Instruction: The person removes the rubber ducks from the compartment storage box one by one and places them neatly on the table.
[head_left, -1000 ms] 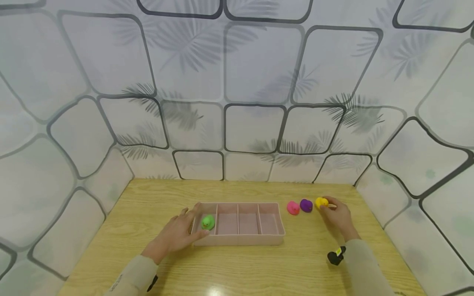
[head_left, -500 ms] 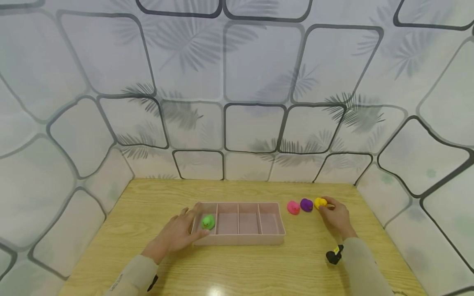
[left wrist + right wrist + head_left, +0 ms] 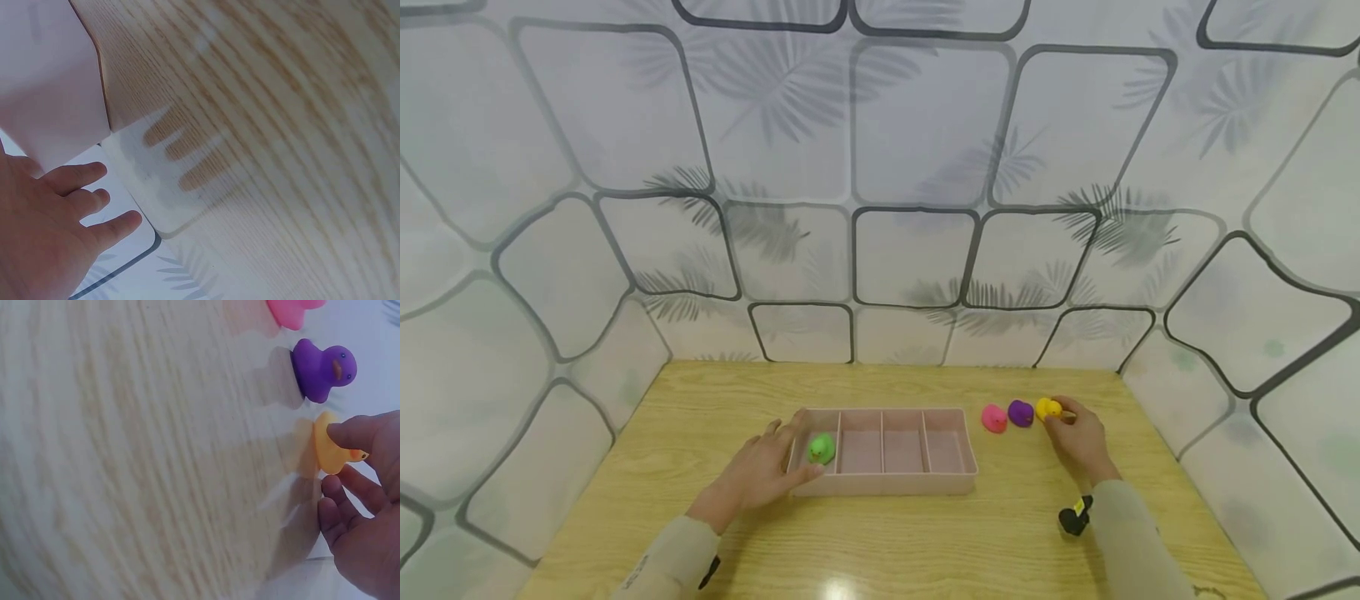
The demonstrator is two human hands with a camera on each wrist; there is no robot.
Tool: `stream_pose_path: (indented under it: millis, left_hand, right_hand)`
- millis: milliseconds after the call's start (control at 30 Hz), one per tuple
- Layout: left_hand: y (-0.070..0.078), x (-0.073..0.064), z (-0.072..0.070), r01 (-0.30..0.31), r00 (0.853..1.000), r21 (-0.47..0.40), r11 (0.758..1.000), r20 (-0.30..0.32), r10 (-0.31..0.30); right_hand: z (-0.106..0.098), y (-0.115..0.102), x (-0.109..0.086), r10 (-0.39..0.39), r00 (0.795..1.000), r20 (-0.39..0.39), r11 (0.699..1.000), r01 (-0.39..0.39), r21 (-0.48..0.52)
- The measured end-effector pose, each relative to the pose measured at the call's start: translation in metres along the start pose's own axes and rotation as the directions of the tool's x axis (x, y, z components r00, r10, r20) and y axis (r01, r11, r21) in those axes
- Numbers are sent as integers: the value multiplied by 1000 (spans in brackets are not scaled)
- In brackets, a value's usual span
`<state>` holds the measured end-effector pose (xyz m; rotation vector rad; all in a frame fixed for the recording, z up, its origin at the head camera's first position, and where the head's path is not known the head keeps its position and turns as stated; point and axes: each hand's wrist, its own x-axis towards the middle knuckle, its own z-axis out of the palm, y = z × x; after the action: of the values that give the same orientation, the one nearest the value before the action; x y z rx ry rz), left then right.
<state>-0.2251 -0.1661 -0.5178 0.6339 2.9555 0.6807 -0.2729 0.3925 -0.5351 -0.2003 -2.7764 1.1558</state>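
A yellow rubber duck (image 3: pixel 1047 408) stands at the right end of a row of ducks. My right hand (image 3: pixel 1081 437) pinches it between thumb and fingers, down at the table, as the right wrist view also shows. Left of it sit a purple rubber duck (image 3: pixel 320 370) and a pink one (image 3: pixel 994 419). My left hand (image 3: pixel 763 467) rests at the left end of a pale pink divided tray (image 3: pixel 895 485), thumb along the front rim and fingers toward the back corner. In the left wrist view several of its fingers reach out straight past the tray. A green rubber duck (image 3: pixel 822 448) sits in the leftmost compartment.
The tray's other compartments show bare floors. Wood-patterned tabletop (image 3: pixel 880 542) runs around the tray. Patterned wall covering (image 3: pixel 917 258) encloses the table at the back and both sides. A small black device (image 3: pixel 1075 517) is by the right sleeve.
My right hand and the yellow duck have shifted very slightly left, toward the purple duck. The left hand and tray stay in place.
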Motion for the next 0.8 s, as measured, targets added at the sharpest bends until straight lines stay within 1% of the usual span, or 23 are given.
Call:
stream_pose_path:
  millis: [167, 267, 367, 500, 633, 800]
  left_hand:
    - [-1, 0, 1, -5, 1000, -13, 1000, 4, 5]
    - [0, 0, 1, -6, 1000, -18, 1000, 3, 6]
    - [1, 0, -1, -9, 1000, -22, 1000, -4, 9]
    - [1, -1, -2, -9, 1000, -23, 1000, -4, 9]
    - [1, -1, -2, -7, 1000, -25, 1000, 2, 7]
    - [1, -1, -3, -2, 1000, -17, 1000, 2, 2]
  right_hand:
    - [-8, -10, -2, 21, 1000, 15, 1000, -21, -1]
    - [-15, -20, -1, 9, 1000, -4, 1000, -9, -3]
    - [-19, -32, -1, -30, 999, -19, 1000, 30, 5]
    - [-19, -51, -1, -101, 994, -38, 995, 101, 23]
    - [-14, -71, -4, -158, 986, -47, 986, 160, 37]
    - [-6, -93, -8, -205, 978, -26, 977, 206, 52]
